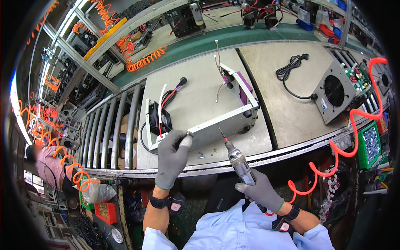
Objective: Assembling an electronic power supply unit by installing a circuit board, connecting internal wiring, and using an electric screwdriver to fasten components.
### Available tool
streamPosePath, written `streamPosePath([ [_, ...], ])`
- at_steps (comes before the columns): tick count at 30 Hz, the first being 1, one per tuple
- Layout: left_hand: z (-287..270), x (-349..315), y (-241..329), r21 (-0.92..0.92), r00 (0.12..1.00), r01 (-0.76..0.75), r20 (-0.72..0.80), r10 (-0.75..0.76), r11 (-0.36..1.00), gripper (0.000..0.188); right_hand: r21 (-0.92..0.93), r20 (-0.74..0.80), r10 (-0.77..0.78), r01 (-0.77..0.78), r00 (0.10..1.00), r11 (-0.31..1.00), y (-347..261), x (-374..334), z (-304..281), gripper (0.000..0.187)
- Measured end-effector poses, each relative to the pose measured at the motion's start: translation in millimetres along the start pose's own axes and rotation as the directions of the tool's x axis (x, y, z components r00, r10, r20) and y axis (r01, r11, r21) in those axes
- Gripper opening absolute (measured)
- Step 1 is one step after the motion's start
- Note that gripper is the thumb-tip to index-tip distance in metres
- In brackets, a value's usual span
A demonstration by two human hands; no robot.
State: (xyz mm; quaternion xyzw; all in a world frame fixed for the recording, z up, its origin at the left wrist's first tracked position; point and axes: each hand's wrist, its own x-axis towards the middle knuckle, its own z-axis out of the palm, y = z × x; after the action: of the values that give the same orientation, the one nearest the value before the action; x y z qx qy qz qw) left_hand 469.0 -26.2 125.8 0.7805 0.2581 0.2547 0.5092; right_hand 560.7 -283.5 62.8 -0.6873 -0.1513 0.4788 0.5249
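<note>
My right hand [262, 191], in a grey glove, is wrapped round a pneumatic screwdriver [240, 164]. Its bit points up and away, toward the near panel of a grey metal chassis [216, 128]. My gloved left hand [173, 155] is closed in a pinch by the near left corner of that chassis; a tiny pale thing shows at the fingertips, too small to name. Inside the frame's left end sits a black fan [160, 118] beside a power cord [168, 96]. A purple part [243, 92] with thin wires is at the right end. Some loose screws [201, 157] lie before the chassis.
Metal rollers [110, 129] flank the worktop on the left. At right stands another grey unit [333, 92] with a fan grille and black cord. A coiled orange air hose [313, 179] hangs at right. Bins of screws [105, 211] and small parts [370, 143] stand either side. Another person [50, 166] is at far left.
</note>
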Motion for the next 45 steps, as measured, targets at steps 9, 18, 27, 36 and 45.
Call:
streamPosePath([
  [9,-1,54,9,0.214,0.986,-0.162,0.076,0.149,0.963,0.025,0.003,-0.057,-0.061,0.062,0.996,0.998,-1,0,13,0.041],
  [18,6,91,9,0.013,0.932,0.029,0.362,-0.032,0.999,0.026,0.039,-0.039,0.059,-0.058,0.997,0.998,-25,-15,21,0.034],
  [27,26,132,-9,0.114,0.726,0.285,0.623,-0.292,0.952,0.021,0.059,0.036,0.140,-0.141,0.990,0.988,-41,-21,23,0.034],
  [36,30,136,-18,0.162,0.644,0.235,0.712,-0.278,0.958,0.021,0.138,0.086,0.164,-0.175,0.983,0.975,-33,-18,23,0.037],
  [45,30,135,-15,0.283,0.647,0.245,0.665,-0.374,0.927,0.021,0.296,0.111,0.146,-0.173,0.983,0.940,-31,-14,30,0.037],
])
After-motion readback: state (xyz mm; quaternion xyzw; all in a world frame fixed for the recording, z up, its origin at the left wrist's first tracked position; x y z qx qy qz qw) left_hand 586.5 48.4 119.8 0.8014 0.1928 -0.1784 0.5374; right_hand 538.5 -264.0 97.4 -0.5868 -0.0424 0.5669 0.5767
